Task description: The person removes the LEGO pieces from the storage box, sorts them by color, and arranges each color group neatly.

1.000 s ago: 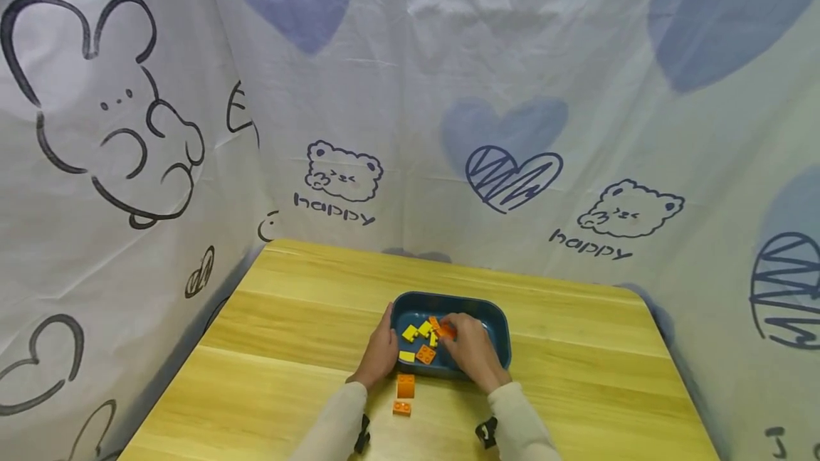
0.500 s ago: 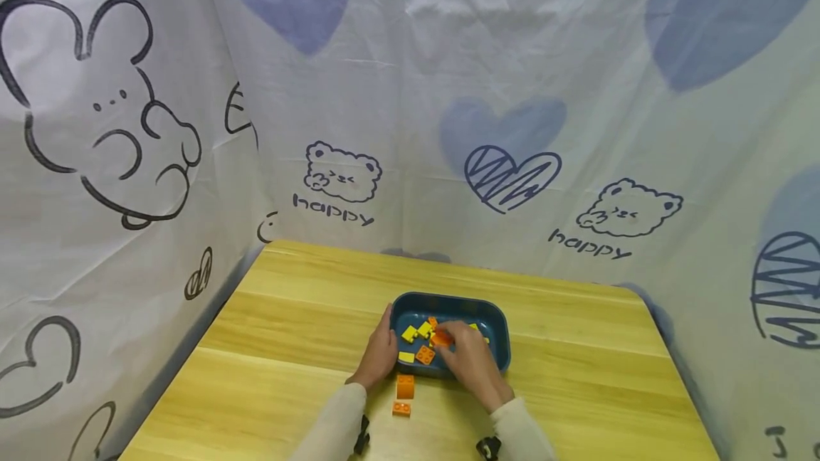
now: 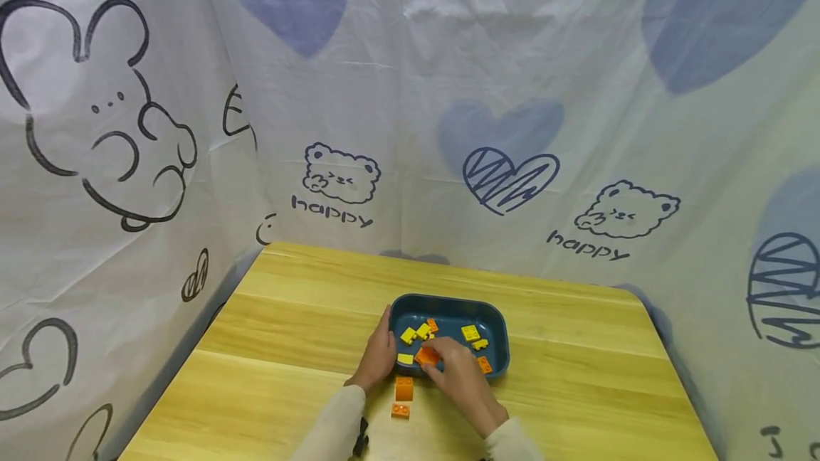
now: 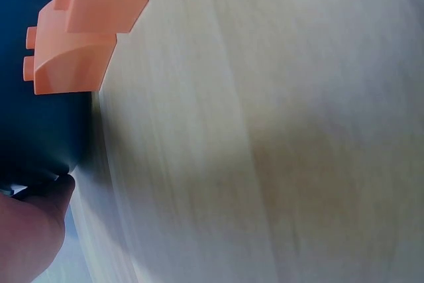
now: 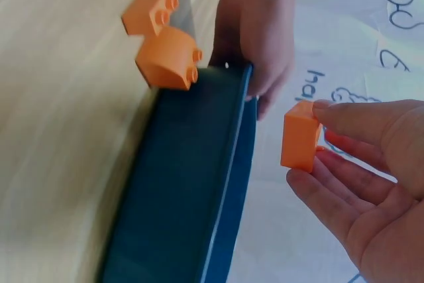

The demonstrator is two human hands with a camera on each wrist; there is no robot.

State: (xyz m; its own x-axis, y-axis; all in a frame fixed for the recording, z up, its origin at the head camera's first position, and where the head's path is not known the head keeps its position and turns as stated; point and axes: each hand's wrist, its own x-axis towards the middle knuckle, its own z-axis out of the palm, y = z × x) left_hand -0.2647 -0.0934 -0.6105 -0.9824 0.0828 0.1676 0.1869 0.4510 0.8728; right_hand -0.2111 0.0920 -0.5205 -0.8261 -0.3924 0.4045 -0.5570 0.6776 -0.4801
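Between the thumb and fingers of my right hand (image 3: 464, 375) an orange toy building brick (image 5: 299, 136) is pinched. In the right wrist view it is above the rim of the dark blue tray (image 5: 179, 183), with its studs turned toward the palm. My left hand (image 3: 378, 354) grips the tray's left end, its thumb (image 4: 46, 200) against the wall in the left wrist view. Inside lie several yellow bricks (image 3: 470, 333) and orange bricks (image 3: 484, 365). A curved orange brick (image 3: 403, 388) and a smaller orange brick (image 3: 400, 411) stand on the table just in front of the tray.
The light wooden table (image 3: 288, 319) extends to both sides of the tray. A white printed cloth (image 3: 410, 219) hangs behind its far edge and along the sides.
My right hand has moved left and nearer with the orange brick, uncovering bricks in the tray's right half. My left hand stays at the tray's left end.
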